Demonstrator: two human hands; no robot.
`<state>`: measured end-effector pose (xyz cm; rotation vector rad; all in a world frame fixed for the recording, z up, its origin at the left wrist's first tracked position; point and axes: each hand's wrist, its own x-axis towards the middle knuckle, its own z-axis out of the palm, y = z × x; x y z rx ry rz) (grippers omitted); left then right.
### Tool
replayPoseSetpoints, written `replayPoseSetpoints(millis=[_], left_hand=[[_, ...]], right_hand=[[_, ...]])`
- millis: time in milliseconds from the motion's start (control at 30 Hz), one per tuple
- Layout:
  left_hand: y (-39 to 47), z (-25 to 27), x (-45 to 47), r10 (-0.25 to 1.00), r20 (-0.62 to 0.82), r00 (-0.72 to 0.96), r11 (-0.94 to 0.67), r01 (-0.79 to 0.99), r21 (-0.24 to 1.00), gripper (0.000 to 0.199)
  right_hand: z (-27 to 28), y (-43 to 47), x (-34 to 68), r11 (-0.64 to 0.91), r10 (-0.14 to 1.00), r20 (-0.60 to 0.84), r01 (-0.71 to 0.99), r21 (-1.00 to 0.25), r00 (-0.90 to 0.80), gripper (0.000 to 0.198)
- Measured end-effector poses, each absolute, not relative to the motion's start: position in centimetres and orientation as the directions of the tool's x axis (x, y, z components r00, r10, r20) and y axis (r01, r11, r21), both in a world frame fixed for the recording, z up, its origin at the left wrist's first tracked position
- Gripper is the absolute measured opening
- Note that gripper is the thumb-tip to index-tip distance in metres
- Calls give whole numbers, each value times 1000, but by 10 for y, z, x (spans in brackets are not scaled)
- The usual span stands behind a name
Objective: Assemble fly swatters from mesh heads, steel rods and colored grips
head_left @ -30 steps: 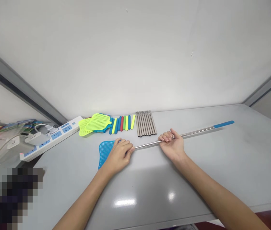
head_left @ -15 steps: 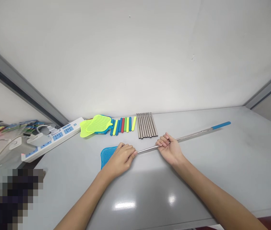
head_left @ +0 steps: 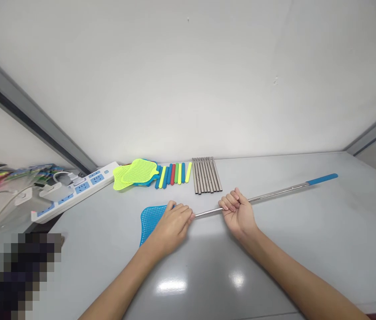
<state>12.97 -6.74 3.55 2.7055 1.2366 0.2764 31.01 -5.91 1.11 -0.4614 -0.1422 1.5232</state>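
Observation:
A fly swatter with a blue mesh head [head_left: 151,219], a thin metal rod [head_left: 276,193] and a blue handle [head_left: 322,179] lies slantwise in my two hands. My left hand [head_left: 173,226] is closed around the rod's left end, right by the head, and hides part of the mesh. Farther along, my right hand [head_left: 239,213] is turned palm up, its fingers curled around the rod. The handle points out to the right, beyond my right hand.
Behind my hands lie yellow and blue swatter heads [head_left: 143,171], several coloured handles [head_left: 173,174] and a row of metal tubes [head_left: 207,176]. A power strip [head_left: 84,189] with plugs and cables runs along the left. A white wall [head_left: 207,80] backs the grey table [head_left: 307,249].
The blue handle has moved to the right, and more of the rod shows between it and my right hand. Both hands keep their grip; the view has shifted slightly.

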Motion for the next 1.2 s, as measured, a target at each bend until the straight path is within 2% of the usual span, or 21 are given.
replayPoseSetpoints(millis=[133,300,467,633,867,1200], left_hand=[[-69,35,132,765,89,638,-641,740,204,29],[-69,34,132,762,119,637,-646,734,209,28],[-71,33,135,762,117,637,-646,735,208,28],[-73,34,139,761,120,638,-646,727,235,30],[-71,34,138,762,96,641,-643,729,236,29],[-68,40,130,756,122,643,-644,699,311,30]], right_hand=[[10,-60,308,-34,980,-195,-943,-332,33,31],[8,-60,306,-44,978,-206,-924,-379,38,33],[10,-63,301,-62,974,-227,-937,-345,19,33],[10,-66,297,-85,969,-245,-923,-375,10,32],[9,-64,300,-127,965,-260,-943,-308,-45,31],[12,-57,309,-176,962,-260,-914,-366,-81,31]])
